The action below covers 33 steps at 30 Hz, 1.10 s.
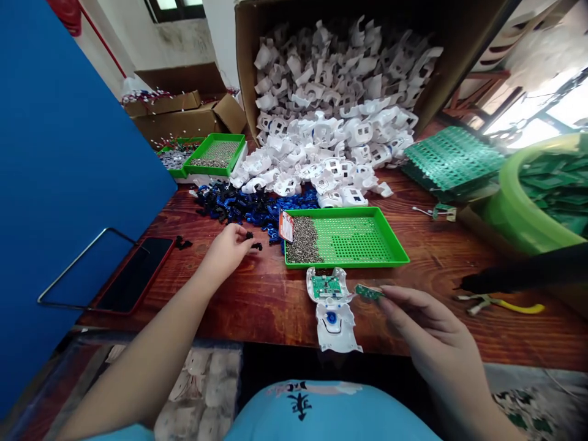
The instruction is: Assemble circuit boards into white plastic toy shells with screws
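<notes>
White housing (337,341) lies open at the tabletop's (275,312) near edge, probably so both hands reach it — my right hand (432,334), fingertips closed, pinches a small green board (369,293) beside it — my left hand (225,252), nearly closed, grips black pieces (256,247).

Daylight glaring through the upper-right window (551,110), darker shadow beneath the table (271,312), stretched wide-angle edges.

Left hand (225,250) was left of the green tray (346,265), fingers curled, forearm angled inward. Right hand (429,324) was nearer the body than tray's right end, pinching.
</notes>
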Motion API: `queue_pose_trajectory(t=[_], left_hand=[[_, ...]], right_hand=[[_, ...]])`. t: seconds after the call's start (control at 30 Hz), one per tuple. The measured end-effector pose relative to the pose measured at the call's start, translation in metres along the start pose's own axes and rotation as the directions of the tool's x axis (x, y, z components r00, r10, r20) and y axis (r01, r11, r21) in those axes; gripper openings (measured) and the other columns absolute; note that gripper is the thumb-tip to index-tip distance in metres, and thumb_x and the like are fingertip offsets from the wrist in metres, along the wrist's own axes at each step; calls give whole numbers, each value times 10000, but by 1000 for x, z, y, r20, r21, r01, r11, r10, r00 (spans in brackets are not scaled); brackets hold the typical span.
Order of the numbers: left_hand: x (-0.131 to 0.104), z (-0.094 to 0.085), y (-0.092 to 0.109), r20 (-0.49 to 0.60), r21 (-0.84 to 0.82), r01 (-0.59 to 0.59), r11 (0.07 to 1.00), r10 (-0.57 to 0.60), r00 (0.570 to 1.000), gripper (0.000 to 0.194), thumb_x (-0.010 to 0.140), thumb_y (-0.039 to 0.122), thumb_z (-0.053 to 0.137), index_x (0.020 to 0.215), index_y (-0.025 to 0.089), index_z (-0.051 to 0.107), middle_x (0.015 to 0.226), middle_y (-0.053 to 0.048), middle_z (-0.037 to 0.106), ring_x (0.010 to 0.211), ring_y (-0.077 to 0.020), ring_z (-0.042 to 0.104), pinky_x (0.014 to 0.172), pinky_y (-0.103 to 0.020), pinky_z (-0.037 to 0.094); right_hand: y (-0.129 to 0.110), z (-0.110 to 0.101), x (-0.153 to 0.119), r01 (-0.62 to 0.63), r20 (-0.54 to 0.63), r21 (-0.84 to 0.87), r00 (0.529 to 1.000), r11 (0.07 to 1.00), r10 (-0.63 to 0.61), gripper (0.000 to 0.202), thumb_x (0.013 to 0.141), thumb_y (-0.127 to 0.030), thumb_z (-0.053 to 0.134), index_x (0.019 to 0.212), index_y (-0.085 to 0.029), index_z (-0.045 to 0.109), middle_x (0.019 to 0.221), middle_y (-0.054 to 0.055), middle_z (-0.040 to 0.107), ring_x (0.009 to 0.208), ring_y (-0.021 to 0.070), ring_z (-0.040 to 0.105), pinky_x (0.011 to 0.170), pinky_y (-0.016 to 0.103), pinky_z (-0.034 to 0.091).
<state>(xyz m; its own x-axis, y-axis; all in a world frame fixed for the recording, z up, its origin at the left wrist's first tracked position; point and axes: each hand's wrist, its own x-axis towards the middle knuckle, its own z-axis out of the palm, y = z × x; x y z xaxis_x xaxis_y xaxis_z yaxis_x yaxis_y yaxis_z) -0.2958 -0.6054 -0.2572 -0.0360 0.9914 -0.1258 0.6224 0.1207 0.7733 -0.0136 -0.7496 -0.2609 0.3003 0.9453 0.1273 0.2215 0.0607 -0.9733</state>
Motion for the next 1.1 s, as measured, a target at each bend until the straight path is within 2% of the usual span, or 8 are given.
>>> queue_pose_trajectory(t=[0.1,0.2,0.3,0.4,0.6,0.73,0.9,1.1], left_hand=[[-50,9,20,140,-275,-11,961,51,989,337,737,355,655,1005,179,552,938,-32,647,847,-161,618,757,-290,492],[-97,29,38,387,-460,126,879,71,919,227,735,346,655,865,170,595,846,-36,692,752,-150,647,695,-261,513],[-123,50,46,508,-557,256,790,81,858,198,759,334,633,839,169,557,784,-20,688,627,-110,634,603,-229,512],[-129,61,48,523,-609,300,734,88,848,183,773,308,630,860,169,547,714,18,658,636,-84,615,620,-196,495],[-128,60,48,511,-643,294,707,111,852,145,783,261,633,885,182,567,732,41,677,679,-61,614,645,-156,469],[-131,61,47,504,-641,281,714,116,856,103,798,249,619,855,197,551,696,69,680,667,-46,620,630,-132,456],[-132,64,44,476,-615,236,753,115,872,131,791,287,626,873,211,558,776,61,699,724,-68,633,641,-149,458],[-132,63,44,452,-579,183,795,126,883,128,786,297,627,869,213,578,802,38,711,748,-104,646,661,-182,472]], right_hand=[[-9,9,8,11,44,76,999,997,-14,130,746,-245,672,876,-250,673,854,7,683,807,145,651,740,222,547],[-17,20,14,63,94,162,992,985,-79,140,768,-195,651,880,-276,672,844,-22,687,787,105,651,735,182,539],[-20,27,14,119,175,166,973,979,-148,141,765,-168,647,873,-254,677,845,-9,683,775,104,648,711,170,535],[-20,27,9,121,293,122,944,985,-152,155,772,-157,636,896,-244,670,852,2,675,771,106,642,688,164,529],[-21,13,5,102,467,48,877,994,-113,140,804,-188,604,920,-224,673,876,32,670,805,137,638,737,226,514],[-21,8,5,40,499,54,865,998,-62,132,807,-198,601,916,-211,675,852,36,665,782,133,635,719,230,510],[-19,7,4,77,473,48,876,996,-91,143,810,-188,593,926,-209,675,849,41,653,779,134,627,710,235,504],[-24,3,8,85,524,22,848,996,-84,141,804,-179,589,909,-188,683,800,43,653,724,128,624,664,225,504]])
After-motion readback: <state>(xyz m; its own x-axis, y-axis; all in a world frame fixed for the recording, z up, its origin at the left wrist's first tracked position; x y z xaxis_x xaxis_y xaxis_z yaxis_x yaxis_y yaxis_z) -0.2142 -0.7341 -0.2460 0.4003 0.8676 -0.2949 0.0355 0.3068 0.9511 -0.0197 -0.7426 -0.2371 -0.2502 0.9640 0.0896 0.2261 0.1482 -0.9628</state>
